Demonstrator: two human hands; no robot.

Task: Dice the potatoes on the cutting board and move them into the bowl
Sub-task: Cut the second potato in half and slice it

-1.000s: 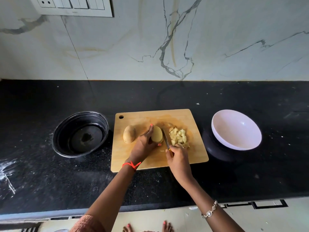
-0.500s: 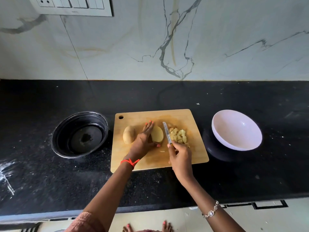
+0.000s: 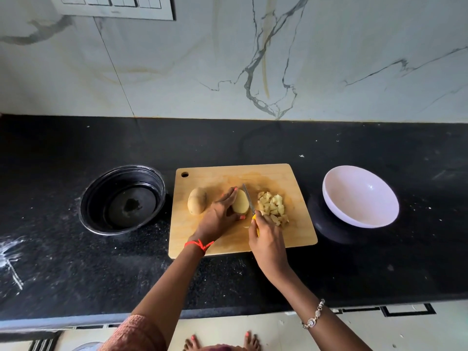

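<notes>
A wooden cutting board [image 3: 298, 231] lies on the black counter. A whole unpeeled potato [image 3: 197, 204] rests on its left part. My left hand [image 3: 217, 217] grips a cut potato half [image 3: 241, 205] at the board's middle, flat side down. My right hand [image 3: 267, 240] holds a small knife [image 3: 248, 198] with a yellow handle; its blade stands along the right side of the half. A pile of diced potato [image 3: 273, 209] sits just right of the blade. The white bowl [image 3: 359, 196] stands tilted to the right of the board, with nothing in it.
A black round pot [image 3: 122, 198] stands left of the board. The marble wall rises behind the counter, with a switch panel [image 3: 114, 6] at top left. The counter's front edge runs below my forearms; bare feet show on the floor.
The knife lifted from beside the diced pile and shifted left against the potato half. My left hand flattened briefly, then closed on the half again.
</notes>
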